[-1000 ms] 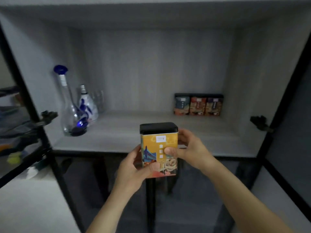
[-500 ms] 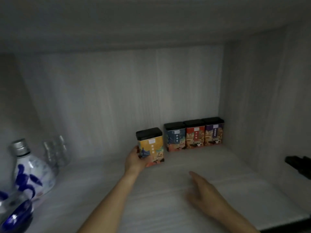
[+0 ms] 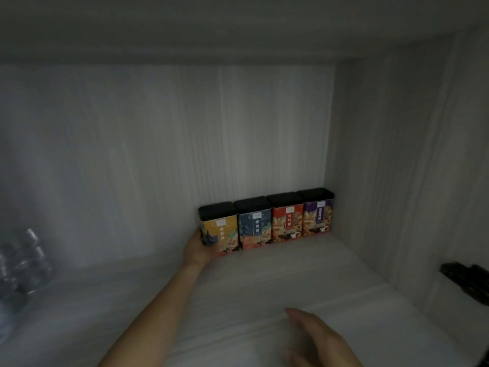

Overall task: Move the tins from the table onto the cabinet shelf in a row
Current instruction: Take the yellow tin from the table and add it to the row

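Several black-lidded tins stand in a row against the back wall of the cabinet shelf (image 3: pixel 264 282). From left to right they are a yellow tin (image 3: pixel 221 229), a blue tin (image 3: pixel 254 225), a red tin (image 3: pixel 287 221) and a purple tin (image 3: pixel 317 215), which sits in the right corner. My left hand (image 3: pixel 197 247) grips the yellow tin from its left side; the tin rests on the shelf, touching the blue one. Low over the front of the shelf, my right hand (image 3: pixel 315 335) is flat, fingers apart, holding nothing.
Blurred clear glassware (image 3: pixel 22 263) stands at the far left of the shelf. A black door hinge (image 3: pixel 465 279) juts from the right wall near the front. The cabinet's right wall (image 3: pixel 397 168) closes off the row on that side.
My left hand carried the yellow tin from in front of the cabinet into the shelf and set it against the blue tin. My right hand let go and dropped low. The camera moved closer.
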Motion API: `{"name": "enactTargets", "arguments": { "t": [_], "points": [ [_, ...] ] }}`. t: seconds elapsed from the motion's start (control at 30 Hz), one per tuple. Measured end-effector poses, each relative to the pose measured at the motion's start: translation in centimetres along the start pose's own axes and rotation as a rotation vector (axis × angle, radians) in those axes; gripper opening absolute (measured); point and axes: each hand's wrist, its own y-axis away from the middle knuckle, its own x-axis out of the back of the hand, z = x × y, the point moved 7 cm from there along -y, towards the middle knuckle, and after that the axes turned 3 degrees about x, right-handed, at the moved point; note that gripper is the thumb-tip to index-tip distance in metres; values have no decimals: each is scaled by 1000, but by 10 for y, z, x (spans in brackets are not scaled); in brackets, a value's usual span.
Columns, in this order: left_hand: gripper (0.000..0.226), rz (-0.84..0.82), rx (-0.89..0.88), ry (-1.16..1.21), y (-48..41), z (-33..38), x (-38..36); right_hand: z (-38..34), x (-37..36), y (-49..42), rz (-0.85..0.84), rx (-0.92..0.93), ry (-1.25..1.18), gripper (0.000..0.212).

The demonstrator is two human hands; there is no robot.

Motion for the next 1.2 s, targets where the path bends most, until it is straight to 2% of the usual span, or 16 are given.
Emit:
{"name": "enactTargets", "arguments": {
  "t": [0.03,0.07,0.13,0.23,0.43,0.63,0.9,1.03,1.2],
  "points": [
    [55,-5,-4,1,1,3,0,17,-4,-6,-23,-127,-73,57],
    [49,-11,-5,-8,4,8,1,26,-2,-4,-86,-172,-60,66],
    [46,19,-10,-61,8,11,2,27,-7,-10,-101,-117,-28,67],
    [49,41,-11,-76,10,11,1,21,-10,-17,-150,-138,-48,75],
    [57,27,19,-90,1,1,-4,32,-10,-23,-130,-151,-64,66],
    [45,57,35,-30,2,-1,-8,33,-7,-27,-123,-138,-44,67],
    [43,113,25,-70,-2,-3,-8,36,-2,-29,-104,-109,-27,68],
    [43,121,25,-58,2,-3,-7,37,-1,-28,-107,-102,-45,50],
    [41,91,18,-14,2,-8,-9,37,-1,-26,-89,-94,-45,55]
  ]
}}
